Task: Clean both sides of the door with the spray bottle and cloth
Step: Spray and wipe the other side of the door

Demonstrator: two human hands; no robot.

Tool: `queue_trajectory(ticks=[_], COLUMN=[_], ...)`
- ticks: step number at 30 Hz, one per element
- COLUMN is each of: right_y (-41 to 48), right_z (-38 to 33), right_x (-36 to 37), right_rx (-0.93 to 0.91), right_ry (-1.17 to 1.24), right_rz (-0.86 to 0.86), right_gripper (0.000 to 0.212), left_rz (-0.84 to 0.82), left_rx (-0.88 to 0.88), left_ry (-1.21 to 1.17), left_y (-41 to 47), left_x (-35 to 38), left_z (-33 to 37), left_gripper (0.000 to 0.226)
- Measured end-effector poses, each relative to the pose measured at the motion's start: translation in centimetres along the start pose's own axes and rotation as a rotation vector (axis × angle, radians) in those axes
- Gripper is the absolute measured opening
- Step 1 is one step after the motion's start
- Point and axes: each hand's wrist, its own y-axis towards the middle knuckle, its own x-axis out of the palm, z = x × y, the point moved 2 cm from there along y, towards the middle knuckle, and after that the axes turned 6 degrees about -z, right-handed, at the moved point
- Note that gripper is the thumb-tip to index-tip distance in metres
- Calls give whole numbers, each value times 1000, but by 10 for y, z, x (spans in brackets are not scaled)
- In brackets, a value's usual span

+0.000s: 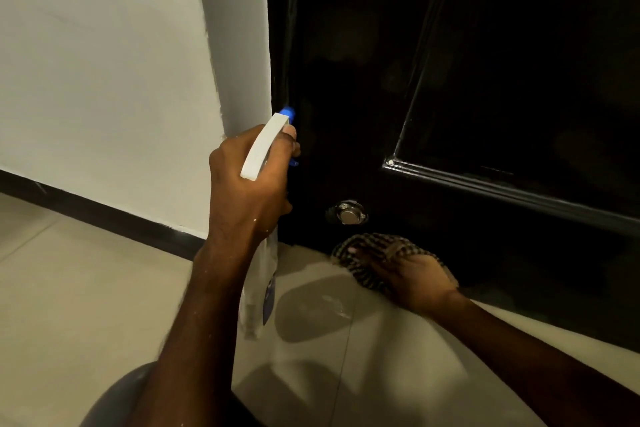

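Left hand [249, 180] grips one spray bottle [265, 149]; right hand [412, 276] clutches one cloth [372, 253] (door [381, 97] base).

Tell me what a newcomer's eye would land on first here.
The glossy black door fills the right side, and against it at centre the left-hand grip holds a white spray bottle with its blue nozzle toward the door's edge. Lower down, the right-hand grip holds a checked cloth at the door's bottom edge, just below a shiny metal stopper.
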Motion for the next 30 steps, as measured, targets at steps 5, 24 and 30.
queue_trajectory(ticks=[5,24,30], right_y=[69,-71,-55], right_z=[-56,41,38], right_x=[-8,11,7], right_rx=[-21,157,117], right_ry=[52,14,-28], right_rz=[149,193,175], right_gripper=[60,78,70], left_rz=[5,-143,-245], left_rx=[-28,-68,-5], left_ry=[24,-4,14], left_y=[0,-10,-19], left_x=[2,29,63], left_z=[-5,5,17], left_gripper=[16,24,35])
